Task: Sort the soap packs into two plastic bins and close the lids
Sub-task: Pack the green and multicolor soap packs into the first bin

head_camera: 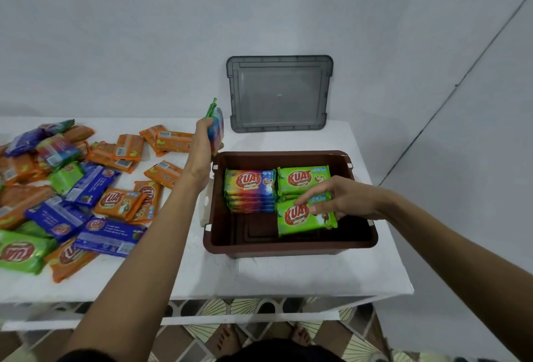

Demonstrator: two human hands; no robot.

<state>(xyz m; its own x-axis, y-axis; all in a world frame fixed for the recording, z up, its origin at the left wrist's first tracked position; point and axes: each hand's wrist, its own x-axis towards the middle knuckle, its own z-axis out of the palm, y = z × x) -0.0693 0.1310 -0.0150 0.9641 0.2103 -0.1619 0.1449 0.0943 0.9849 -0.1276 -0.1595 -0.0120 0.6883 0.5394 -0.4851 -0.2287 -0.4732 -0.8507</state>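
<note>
Right hand (pixel 343 198), fingers clasping a green soap pack (pixel 302 217) inside the brown bin (pixel 288 247); left hand (pixel 203 142), fingers closed round upright rainbow pack (pixel 217 128), grey lid (pixel 279 93) beyond

"KUAT" in red letters reads on the green soap pack (pixel 305 217) under the right hand's fingertips (pixel 301 200), on the green stack (pixel 302 178) and rainbow stack (pixel 249 181) just beyond them, and on orange packs (pixel 119 203) lying well left; smaller print is illegible.
</note>
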